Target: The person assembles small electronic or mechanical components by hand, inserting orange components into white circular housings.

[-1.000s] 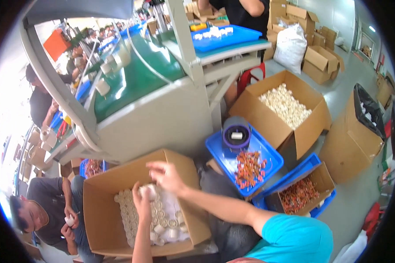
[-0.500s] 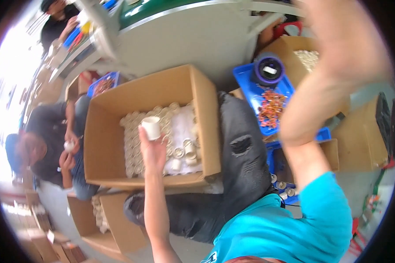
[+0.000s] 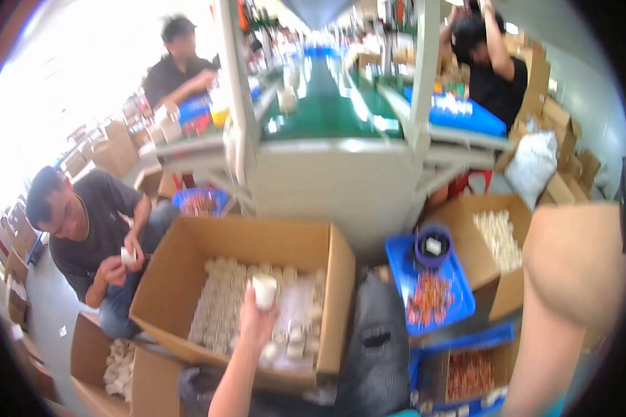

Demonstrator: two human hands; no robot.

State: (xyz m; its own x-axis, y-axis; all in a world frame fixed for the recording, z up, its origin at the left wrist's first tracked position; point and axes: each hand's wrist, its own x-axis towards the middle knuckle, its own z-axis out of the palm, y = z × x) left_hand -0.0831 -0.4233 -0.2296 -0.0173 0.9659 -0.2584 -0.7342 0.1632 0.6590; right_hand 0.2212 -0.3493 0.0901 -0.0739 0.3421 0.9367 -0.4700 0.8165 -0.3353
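The left hand (image 3: 257,323) is closed around a white cup-like piece (image 3: 265,292), held upright over the big open carton (image 3: 264,236); the palm and some fingers are hidden behind the piece, and blur softens its rim. The right forearm (image 3: 549,326) rises large and smeared, well to the right of the carton; its hand is out of sight, so whether it is open or closed cannot be told. Inside the carton, similar white pieces (image 3: 222,299) stand in close rows on the left, with a few loose ones toward the near right; the left hand and wrist cover part of them. A dark trouser leg (image 3: 375,340) runs just beside the carton's right wall. Right of the carton, a blue tray (image 3: 402,271) bears a purple-rimmed round container (image 3: 433,245), its contents hard to make out, and a heap of small reddish parts (image 3: 430,297). Left of the carton, a crouching co-worker (image 3: 104,222) holds a white piece (image 3: 128,256), partly covered by fingers. Beyond the carton, a green conveyor (image 3: 327,104) recedes into blur.
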